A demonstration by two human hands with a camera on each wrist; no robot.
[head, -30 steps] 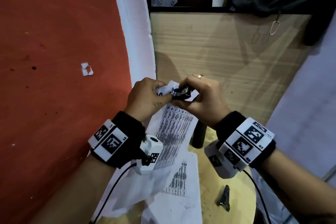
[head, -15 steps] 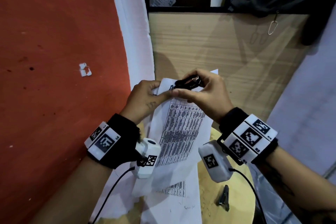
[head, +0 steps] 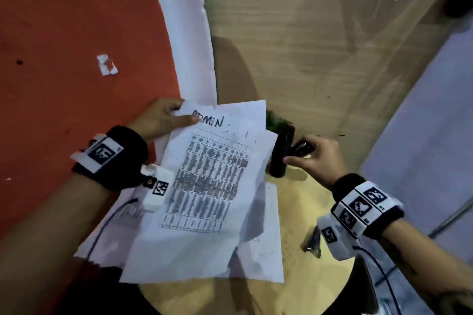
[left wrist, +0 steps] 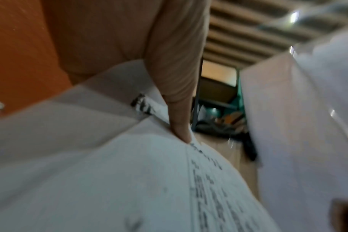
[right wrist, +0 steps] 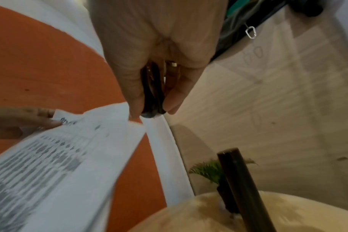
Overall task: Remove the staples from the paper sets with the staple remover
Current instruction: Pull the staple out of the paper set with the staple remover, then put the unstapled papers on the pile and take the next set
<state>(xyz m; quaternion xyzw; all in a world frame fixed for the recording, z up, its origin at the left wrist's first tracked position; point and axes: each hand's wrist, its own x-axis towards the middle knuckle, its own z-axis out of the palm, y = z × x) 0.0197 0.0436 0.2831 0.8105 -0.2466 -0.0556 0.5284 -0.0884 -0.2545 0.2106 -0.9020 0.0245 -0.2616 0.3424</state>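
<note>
A set of printed white sheets [head: 204, 186] with a table and a handwritten heading hangs over the round wooden table [head: 302, 286]. My left hand [head: 163, 117] pinches its top left corner, thumb on the front [left wrist: 179, 122]. My right hand [head: 314, 158] is off to the right of the sheets, apart from them, and grips the black staple remover [head: 300, 148] between thumb and fingers [right wrist: 152, 97]. In the right wrist view the sheets [right wrist: 56, 164] lie to the lower left of that hand. No staple shows.
More loose sheets [head: 258, 250] lie on the table under the held set. A dark cylindrical holder [head: 280, 153] with a small green plant [head: 277, 121] stands at the table's far edge. A black clip-like tool [head: 313, 243] lies near my right wrist. An orange wall [head: 76, 59] is at left.
My right hand has pulled the staple remover away from the top of the sheets, to the right. The sheets have dropped open in my left hand, showing the heading.
</note>
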